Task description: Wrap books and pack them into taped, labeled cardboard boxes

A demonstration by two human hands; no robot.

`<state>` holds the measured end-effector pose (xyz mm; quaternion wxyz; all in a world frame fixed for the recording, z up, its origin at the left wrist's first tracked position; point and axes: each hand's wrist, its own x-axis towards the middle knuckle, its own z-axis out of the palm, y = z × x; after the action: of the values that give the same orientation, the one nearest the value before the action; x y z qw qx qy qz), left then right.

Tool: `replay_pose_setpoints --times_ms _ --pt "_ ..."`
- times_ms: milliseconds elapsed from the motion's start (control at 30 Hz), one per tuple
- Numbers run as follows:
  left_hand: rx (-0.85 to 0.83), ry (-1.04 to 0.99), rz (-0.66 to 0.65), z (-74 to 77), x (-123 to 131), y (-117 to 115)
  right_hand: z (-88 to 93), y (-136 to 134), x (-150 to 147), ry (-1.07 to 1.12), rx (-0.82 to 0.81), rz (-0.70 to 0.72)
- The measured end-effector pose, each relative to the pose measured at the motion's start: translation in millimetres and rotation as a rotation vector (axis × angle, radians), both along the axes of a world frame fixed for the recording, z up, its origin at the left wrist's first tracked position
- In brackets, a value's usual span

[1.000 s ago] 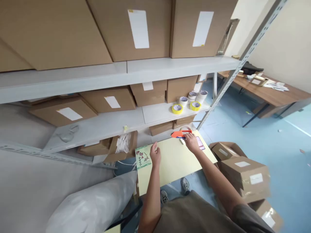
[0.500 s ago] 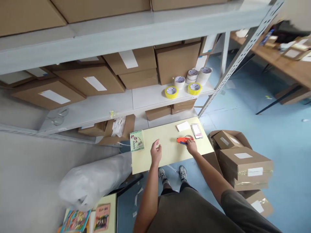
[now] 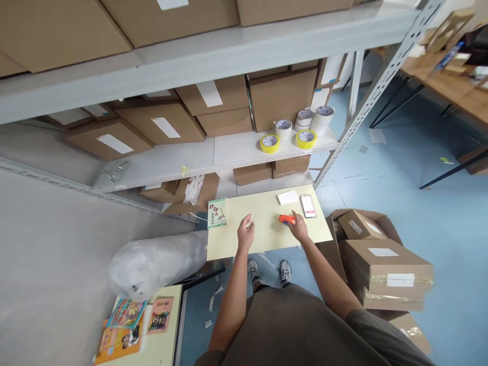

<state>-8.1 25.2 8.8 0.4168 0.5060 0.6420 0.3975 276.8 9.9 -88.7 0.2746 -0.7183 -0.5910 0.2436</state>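
Control of the orange tool (image 3: 285,219) is what counts here, we judge: with one end held and the other standing free toward our left, a firm, level hold with a loose wrist should stop the free end from dipping or twisting. We do well to bring the left side in only to steady that free end, fingers clear of whatever edge the tool may have, and to work over the bare middle of the worktop (image 3: 229,245) rather than near the phone (image 3: 308,206) or the white pad (image 3: 287,197) lying toward the far right.

As for the grip, our right grip (image 3: 299,229) is closed around the tool's right-hand end; fingers hide part of it, and a little blue shows beneath the orange. Whether the tool touches the surface below or sits slightly above it, we cannot tell. Our left grip (image 3: 246,234) is half open, fingers loosely curled, thumb apart, with nothing in it. It hangs over the worktop between the tool and the green-edged book or box (image 3: 217,212) at the left end, well apart from both.
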Motion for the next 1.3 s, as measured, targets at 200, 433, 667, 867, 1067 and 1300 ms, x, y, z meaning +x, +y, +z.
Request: replay_pose_setpoints --times_ms 200,433,667,867,1067,1300 --pt "0.072 -0.060 0.061 20.0 -23.9 -4.0 79.4 47.8 -29.3 0.122 0.185 0.086" --pt "0.107 -0.042 0.369 22.9 -103.0 -63.4 105.8 85.5 -132.6 0.220 0.239 0.485" --pt "0.119 -0.007 0.720 38.9 -197.8 -152.5 119.3 49.2 -279.2 0.276 0.206 0.901" --pt "0.161 0.007 0.934 31.0 -281.3 -214.5 131.1 16.2 -385.6 0.289 0.207 1.064" --pt "0.132 -0.078 1.043 -1.5 -373.4 -231.4 123.3 8.5 -485.5 0.221 0.179 1.104" --pt "0.005 -0.154 1.095 -51.3 -494.0 -224.9 88.6 1.4 -619.6 0.104 0.061 1.174"
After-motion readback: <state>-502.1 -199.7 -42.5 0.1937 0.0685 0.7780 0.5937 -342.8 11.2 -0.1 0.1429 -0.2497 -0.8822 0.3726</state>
